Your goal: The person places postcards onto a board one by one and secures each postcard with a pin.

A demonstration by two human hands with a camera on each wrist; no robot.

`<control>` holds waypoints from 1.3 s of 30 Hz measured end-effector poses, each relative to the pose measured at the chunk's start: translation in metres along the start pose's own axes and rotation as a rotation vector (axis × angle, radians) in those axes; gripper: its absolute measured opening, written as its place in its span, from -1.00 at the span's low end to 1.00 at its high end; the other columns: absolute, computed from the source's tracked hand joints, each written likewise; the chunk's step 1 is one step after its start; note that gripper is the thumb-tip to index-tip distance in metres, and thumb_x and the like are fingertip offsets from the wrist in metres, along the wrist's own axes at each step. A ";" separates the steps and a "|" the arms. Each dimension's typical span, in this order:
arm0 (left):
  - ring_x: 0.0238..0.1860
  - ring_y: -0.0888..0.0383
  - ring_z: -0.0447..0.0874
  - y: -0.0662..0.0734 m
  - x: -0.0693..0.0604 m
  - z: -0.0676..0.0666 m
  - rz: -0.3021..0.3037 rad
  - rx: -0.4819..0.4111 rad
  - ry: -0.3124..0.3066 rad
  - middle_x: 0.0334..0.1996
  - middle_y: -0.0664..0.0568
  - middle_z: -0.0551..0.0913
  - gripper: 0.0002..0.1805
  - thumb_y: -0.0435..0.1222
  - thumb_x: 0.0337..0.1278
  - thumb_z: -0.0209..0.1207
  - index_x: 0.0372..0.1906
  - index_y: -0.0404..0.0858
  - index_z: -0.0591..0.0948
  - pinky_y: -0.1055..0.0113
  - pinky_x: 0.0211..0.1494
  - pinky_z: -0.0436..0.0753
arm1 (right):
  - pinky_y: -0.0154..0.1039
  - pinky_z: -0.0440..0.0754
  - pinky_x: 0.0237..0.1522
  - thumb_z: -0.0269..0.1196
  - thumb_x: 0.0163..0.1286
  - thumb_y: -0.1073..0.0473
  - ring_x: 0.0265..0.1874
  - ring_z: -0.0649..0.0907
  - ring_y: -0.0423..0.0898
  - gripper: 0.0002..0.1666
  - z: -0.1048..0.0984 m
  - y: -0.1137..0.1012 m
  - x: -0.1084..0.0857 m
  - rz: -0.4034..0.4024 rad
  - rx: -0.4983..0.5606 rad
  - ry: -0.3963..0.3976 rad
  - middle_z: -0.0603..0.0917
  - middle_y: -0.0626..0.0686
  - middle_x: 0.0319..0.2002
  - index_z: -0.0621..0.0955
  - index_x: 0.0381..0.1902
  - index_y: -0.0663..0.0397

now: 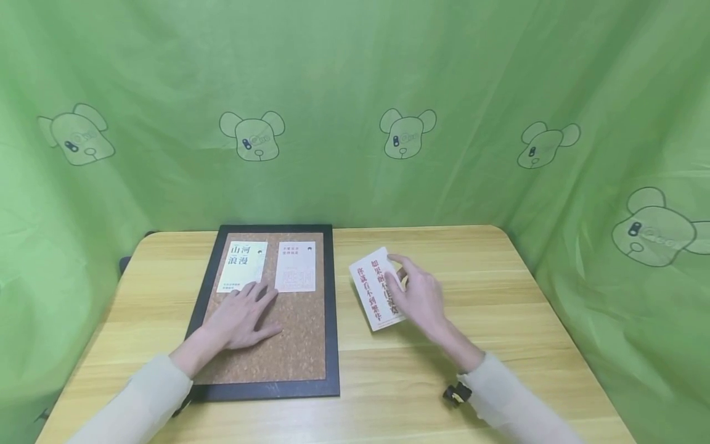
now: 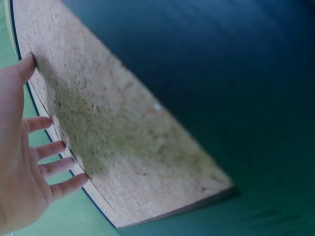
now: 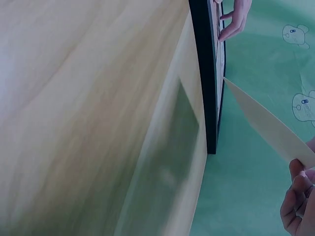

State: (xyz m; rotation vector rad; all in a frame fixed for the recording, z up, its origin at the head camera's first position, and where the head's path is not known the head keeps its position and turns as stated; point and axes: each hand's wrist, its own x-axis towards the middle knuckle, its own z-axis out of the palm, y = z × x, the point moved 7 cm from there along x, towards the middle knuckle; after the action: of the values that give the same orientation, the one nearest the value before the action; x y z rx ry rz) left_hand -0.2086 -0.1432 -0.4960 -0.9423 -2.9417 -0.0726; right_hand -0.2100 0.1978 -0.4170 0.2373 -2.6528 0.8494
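Observation:
A white card (image 1: 368, 296) with red and dark Chinese characters is pinched along its right side by my right hand (image 1: 417, 296). In the right wrist view the same card (image 3: 268, 123) hangs above the table, its shadow falling on the wood. My left hand (image 1: 244, 317) rests with spread fingers on a black-framed cork board (image 1: 294, 345), fingertips at the lower edge of a card with dark green characters (image 1: 244, 262). Beside that one lies a card with pink print (image 1: 296, 265). In the left wrist view, the left hand (image 2: 24, 152) touches the cork with its fingertips.
The board lies on the left half of a light wooden table (image 1: 444, 394). A green curtain (image 1: 333, 80) printed with bear heads surrounds the table at the back and sides. Dark wrist gear (image 1: 457, 393) sits under the right sleeve.

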 end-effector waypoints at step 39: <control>0.38 -0.32 0.56 0.001 -0.007 -0.003 -0.007 0.013 -0.009 0.39 -0.31 0.55 -0.06 0.35 0.29 0.17 0.47 -0.29 0.50 -0.24 0.29 0.68 | -0.49 0.19 -0.78 0.35 0.43 0.19 -0.78 0.28 -0.37 -0.52 0.051 -0.056 -0.002 -0.064 0.119 -0.068 0.71 -0.03 -0.47 0.65 0.29 0.10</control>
State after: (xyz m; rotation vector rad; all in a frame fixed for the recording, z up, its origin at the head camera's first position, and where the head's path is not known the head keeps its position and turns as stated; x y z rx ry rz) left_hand -0.2016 -0.1466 -0.4937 -0.9331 -2.9501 -0.0492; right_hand -0.2072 0.1227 -0.4269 0.3860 -2.6441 0.9968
